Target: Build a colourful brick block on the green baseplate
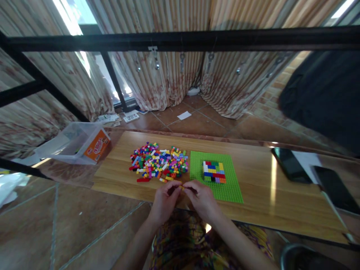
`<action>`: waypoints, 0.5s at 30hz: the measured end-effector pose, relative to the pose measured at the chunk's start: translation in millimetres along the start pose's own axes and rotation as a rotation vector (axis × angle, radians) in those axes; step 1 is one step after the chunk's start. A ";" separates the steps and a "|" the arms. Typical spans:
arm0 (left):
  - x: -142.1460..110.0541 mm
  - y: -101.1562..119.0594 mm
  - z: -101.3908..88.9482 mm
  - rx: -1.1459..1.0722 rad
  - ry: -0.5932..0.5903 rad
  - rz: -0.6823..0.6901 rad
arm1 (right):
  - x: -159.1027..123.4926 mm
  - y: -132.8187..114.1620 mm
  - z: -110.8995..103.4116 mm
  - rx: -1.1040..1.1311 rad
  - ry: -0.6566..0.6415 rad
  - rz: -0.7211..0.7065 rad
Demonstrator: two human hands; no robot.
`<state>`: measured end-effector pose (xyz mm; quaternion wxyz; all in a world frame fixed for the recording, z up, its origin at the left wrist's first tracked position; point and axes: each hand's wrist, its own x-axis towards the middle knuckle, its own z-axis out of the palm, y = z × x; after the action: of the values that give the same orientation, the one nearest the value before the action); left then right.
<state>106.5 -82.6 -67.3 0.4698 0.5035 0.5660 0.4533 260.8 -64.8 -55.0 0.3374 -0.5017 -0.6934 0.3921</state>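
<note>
My left hand (165,198) and my right hand (203,197) meet near the front edge of the wooden table. Between their fingertips is a small yellow toy brick (182,187), pinched from both sides and partly hidden by the fingers. Just beyond and to the right lies a green baseplate (232,180), carrying a low multicoloured block of bricks (214,172). A wide pile of loose coloured bricks (160,161) spreads over the table to the left of the baseplate. One long red brick (143,180) lies at the pile's front edge.
At the table's left end, a clear plastic box (74,142) with an orange label lies tilted. Two dark phones (291,165) and white paper (306,163) lie at the right. A black metal bar (180,40) crosses above, before the curtains (180,78).
</note>
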 end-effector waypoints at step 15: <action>53.2 10.6 51.4 0.244 -0.039 0.153 | 39.5 50.1 -100.2 -0.265 0.307 0.040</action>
<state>156.1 -26.7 -68.5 0.3800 0.6073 0.5677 0.4056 358.1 3.2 -49.7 0.3621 -0.6093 -0.6692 0.2232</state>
